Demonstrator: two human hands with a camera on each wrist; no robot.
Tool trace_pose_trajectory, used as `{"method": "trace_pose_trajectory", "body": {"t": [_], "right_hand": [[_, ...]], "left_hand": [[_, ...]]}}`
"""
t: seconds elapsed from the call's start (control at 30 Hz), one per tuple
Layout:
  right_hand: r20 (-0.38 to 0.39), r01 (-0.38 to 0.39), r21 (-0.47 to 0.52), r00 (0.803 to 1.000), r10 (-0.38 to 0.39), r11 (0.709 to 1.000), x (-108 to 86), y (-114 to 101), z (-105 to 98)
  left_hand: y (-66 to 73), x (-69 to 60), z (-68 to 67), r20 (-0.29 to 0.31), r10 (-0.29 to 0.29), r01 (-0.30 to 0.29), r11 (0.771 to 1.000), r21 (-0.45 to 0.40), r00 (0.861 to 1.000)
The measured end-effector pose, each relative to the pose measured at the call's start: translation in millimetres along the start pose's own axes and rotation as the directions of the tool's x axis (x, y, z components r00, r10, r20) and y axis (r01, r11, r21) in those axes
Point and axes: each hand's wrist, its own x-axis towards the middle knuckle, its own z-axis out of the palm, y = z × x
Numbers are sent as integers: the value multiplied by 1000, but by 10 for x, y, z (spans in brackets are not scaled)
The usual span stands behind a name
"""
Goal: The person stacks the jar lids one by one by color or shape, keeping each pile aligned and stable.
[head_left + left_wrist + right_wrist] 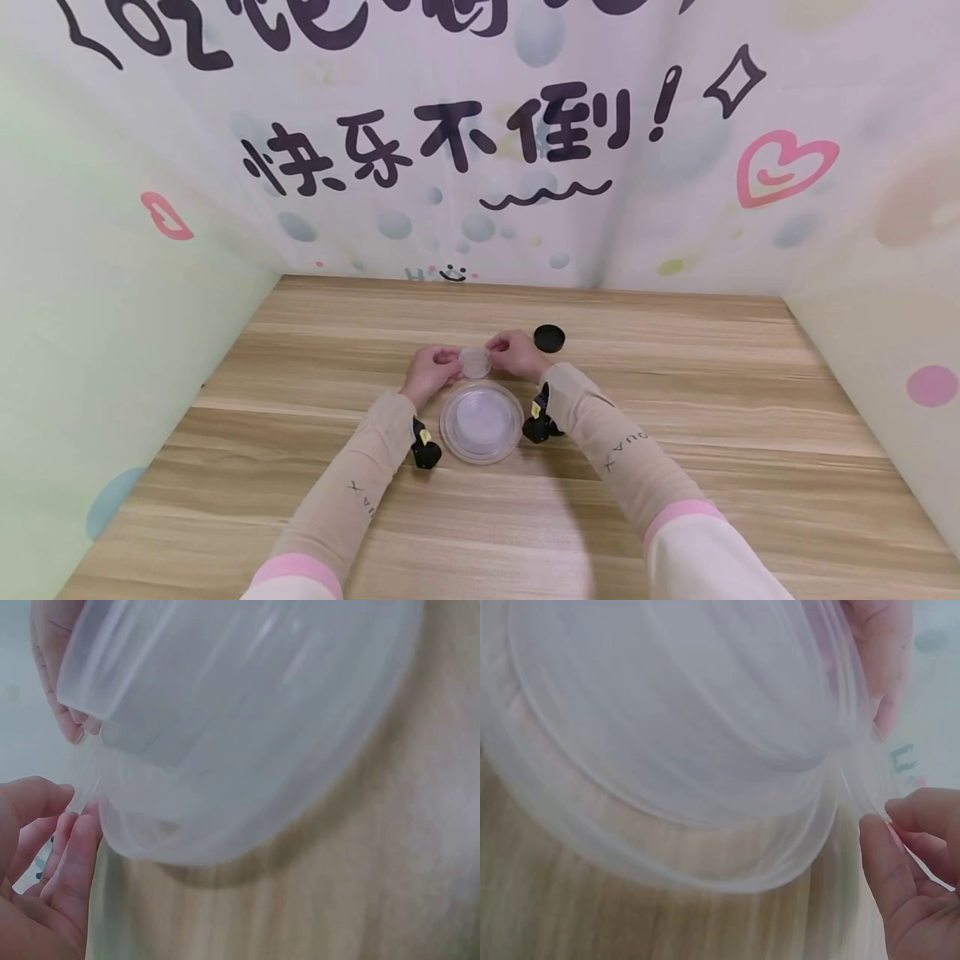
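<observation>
In the head view a small clear round plastic disc (475,362) is held between my two hands. My left hand (432,372) pinches its left edge with thumb and fingers. My right hand (519,354) grips the opposite edge in the same way. In the wrist views the pinched rim looks thin and see-through; whether it is a lid or a shallow dish I cannot tell. Just nearer than the hands stands a larger round, clear plastic container (482,422) with a wide rim. It fills much of the left wrist view and the right wrist view, partly hiding the disc.
A round black lid-like piece (550,338) lies on the wooden table (337,317) beyond my right hand. White printed sheets (450,225) rise behind the table and along both sides. A dark camera (426,454) is strapped under each wrist.
</observation>
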Motion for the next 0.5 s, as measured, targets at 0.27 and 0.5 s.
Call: {"method": "trace_pose_trajectory", "body": {"t": [0.27,0.5], "right_hand": [[-82,45,-51,995,-49,998,-63,-83,-60],[-95,25,-48,995,-29,999,-93,-128,-117]], "left_hand": [[133,-40,-3,25,5,-5,1000,-7,1000],[200,-34,-26,79,29,-30,1000,7,996]]}}
